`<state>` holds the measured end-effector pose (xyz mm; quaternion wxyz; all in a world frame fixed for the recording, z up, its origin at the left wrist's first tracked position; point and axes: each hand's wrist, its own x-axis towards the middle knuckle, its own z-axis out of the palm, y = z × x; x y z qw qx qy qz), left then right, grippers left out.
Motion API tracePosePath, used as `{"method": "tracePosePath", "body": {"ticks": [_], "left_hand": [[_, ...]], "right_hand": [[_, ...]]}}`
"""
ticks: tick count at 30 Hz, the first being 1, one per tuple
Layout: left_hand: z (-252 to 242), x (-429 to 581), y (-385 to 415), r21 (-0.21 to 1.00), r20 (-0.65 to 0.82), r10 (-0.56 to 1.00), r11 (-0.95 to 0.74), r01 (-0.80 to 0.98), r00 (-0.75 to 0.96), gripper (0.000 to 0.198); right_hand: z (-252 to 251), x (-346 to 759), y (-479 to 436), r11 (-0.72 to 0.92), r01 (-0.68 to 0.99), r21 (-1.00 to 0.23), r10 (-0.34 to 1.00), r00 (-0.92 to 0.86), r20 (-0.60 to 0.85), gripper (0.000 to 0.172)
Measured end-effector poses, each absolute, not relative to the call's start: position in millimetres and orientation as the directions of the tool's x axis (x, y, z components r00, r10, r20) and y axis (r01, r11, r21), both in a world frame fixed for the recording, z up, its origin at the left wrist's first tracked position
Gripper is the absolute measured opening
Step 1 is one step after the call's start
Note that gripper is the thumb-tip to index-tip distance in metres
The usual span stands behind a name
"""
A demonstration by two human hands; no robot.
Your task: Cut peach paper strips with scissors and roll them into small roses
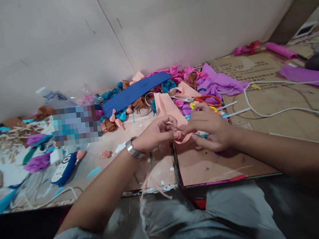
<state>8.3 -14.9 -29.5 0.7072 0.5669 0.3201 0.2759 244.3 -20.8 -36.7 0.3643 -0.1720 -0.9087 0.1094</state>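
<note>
My left hand (161,131), with a metal watch (134,148) on the wrist, pinches a small rolled piece of peach crepe paper (179,135) between thumb and fingers. On its right side my right hand (210,127) has its fingers bent around the peach strip (165,105), which joins the roll and runs back over the heap. Part of the strip is hidden under the right hand. Just behind that hand lie scissors (207,99) with orange handles and a yellow ring. A loose peach rosette (105,153) rests on the table to the left.
Behind the hands is a heap of crepe paper with a blue strip (136,93) across it. A blue device (64,169) and a bottle (48,94) are at the left. A white cable (288,112) loops over cardboard (257,66) at the right, near a pink roll (281,50).
</note>
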Motion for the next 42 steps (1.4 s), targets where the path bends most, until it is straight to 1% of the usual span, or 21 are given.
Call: {"method": "tracePosePath", "body": {"ticks": [3,7,13,18,20,22,24,29,33,36,39,42], "left_hand": [[-32.2,7.8,-13.6,0.986,-0.096,0.779,0.161,-0.049,0.620,0.028],[-29.9,9.4,-13.1,0.983,-0.104,0.812,0.173,-0.067,0.574,0.029],[-28.3,9.3,-11.9,0.975,-0.125,0.836,0.204,-0.091,0.534,0.024],[-28.4,6.9,-10.2,0.975,-0.147,0.846,0.213,-0.071,0.513,0.020],[-26.1,6.5,-11.0,0.975,-0.164,0.823,0.220,-0.040,0.544,0.020],[-23.5,6.6,-12.8,0.975,-0.180,0.772,0.220,0.010,0.610,0.019],[-21.6,7.4,-15.2,0.972,-0.198,0.715,0.234,0.038,0.670,0.022],[-20.1,9.6,-19.3,0.948,-0.234,0.636,0.317,0.027,0.736,0.044],[-18.0,10.6,-20.7,0.948,-0.254,0.615,0.310,0.068,0.747,0.046],[-17.7,11.1,-21.6,0.938,-0.274,0.599,0.339,0.072,0.752,0.048],[-19.8,10.8,-22.0,0.927,-0.281,0.579,0.369,0.061,0.766,0.049],[-23.2,9.6,-21.5,0.934,-0.266,0.576,0.352,0.059,0.773,0.046]], "right_hand": [[-38.6,244.0,-21.2,0.911,0.221,-0.347,0.397,-0.695,0.600,0.027],[-44.5,242.9,-19.0,0.927,0.222,-0.302,0.367,-0.703,0.609,0.013],[-49.4,243.3,-15.1,0.952,0.182,-0.247,0.303,-0.687,0.661,0.012],[-45.6,245.8,-12.9,0.933,0.238,-0.270,0.360,-0.644,0.674,0.005],[-44.0,246.1,-11.9,0.918,0.260,-0.299,0.396,-0.623,0.674,0.007],[-43.5,245.4,-11.1,0.908,0.268,-0.323,0.420,-0.607,0.675,0.009],[-44.5,243.8,-10.9,0.905,0.258,-0.340,0.425,-0.598,0.679,0.011],[-50.3,240.2,-12.3,0.912,0.208,-0.353,0.402,-0.618,0.676,0.012],[-52.3,240.3,-13.5,0.899,0.199,-0.391,0.420,-0.651,0.633,0.014],[-52.0,240.4,-13.8,0.890,0.190,-0.415,0.422,-0.688,0.591,0.015],[-51.6,239.9,-14.5,0.900,0.163,-0.404,0.386,-0.730,0.564,0.022],[-50.7,238.8,-16.0,0.905,0.136,-0.403,0.351,-0.772,0.529,0.022]]}}
